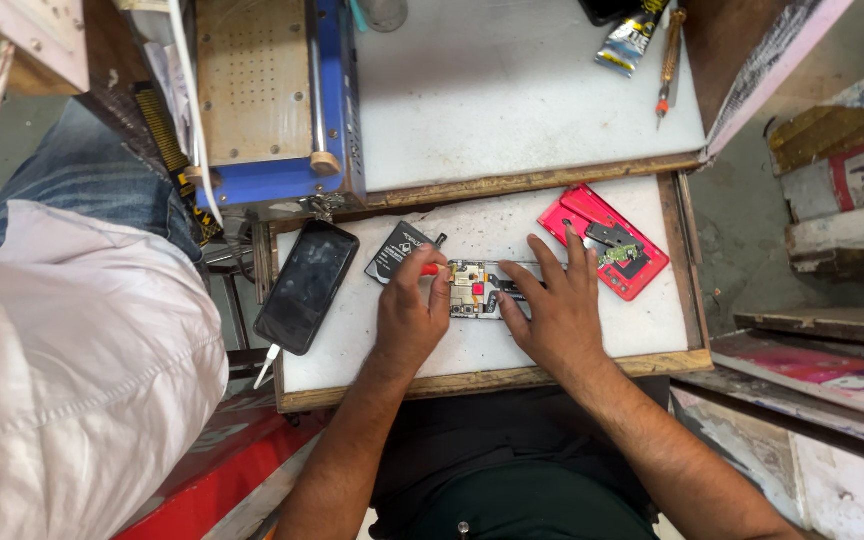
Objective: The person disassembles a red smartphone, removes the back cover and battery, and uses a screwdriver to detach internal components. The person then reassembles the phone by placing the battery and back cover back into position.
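- At the middle of the white tabletop (472, 355), an opened phone body (479, 289) lies flat with its circuit boards facing up, so the inner parts are reachable from above.
- Its long axis runs left to right across the picture, parallel to the tabletop's near wooden edge; the end with the boards lies toward the left hand, the other end is hidden under the right hand.
- The left hand (410, 318) is closed around a small tool with a red-orange handle (431, 269), whose tip meets the phone body's left end; the exact spot of contact is too small to tell.
- The right hand (555, 305) lies spread and flat, fingers pressing on the phone body's right part, seemingly to keep it from sliding; it grips nothing.
- A red back cover (604, 241) lies inner side up just beyond the right hand, tilted diagonally.
- A black battery (398, 250) lies just beyond the left hand, and a dark phone (307, 285) rests farther left, screen up, with a white cable at its near end.
- Another person's white sleeve (72, 350) fills the left side.
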`<act>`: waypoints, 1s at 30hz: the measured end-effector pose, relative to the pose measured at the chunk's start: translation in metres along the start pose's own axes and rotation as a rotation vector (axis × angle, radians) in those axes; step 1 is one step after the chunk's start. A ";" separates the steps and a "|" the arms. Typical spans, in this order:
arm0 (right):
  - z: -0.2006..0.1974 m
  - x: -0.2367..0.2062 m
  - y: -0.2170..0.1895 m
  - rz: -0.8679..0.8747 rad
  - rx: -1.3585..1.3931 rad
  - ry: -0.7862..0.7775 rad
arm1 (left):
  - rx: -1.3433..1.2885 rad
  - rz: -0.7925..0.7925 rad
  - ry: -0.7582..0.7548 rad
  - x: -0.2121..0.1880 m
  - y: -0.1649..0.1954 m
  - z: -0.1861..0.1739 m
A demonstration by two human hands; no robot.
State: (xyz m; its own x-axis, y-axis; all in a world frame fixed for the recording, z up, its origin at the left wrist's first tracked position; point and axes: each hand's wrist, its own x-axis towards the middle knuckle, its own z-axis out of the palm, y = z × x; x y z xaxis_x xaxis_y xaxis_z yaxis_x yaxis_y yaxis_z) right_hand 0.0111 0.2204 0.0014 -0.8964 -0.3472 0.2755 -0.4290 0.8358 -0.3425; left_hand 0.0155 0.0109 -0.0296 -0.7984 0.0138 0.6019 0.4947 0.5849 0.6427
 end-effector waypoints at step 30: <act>-0.001 0.002 0.002 -0.057 0.113 0.001 | 0.276 -0.168 -0.410 0.060 0.044 -0.031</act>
State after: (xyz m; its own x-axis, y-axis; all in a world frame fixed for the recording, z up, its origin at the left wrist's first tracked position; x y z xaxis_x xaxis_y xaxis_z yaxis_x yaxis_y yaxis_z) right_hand 0.0084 0.2213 0.0020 -0.8701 -0.3922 0.2984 -0.4891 0.7616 -0.4251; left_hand -0.0001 0.0121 0.0499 -0.9551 0.1858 0.2307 0.2837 0.7974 0.5325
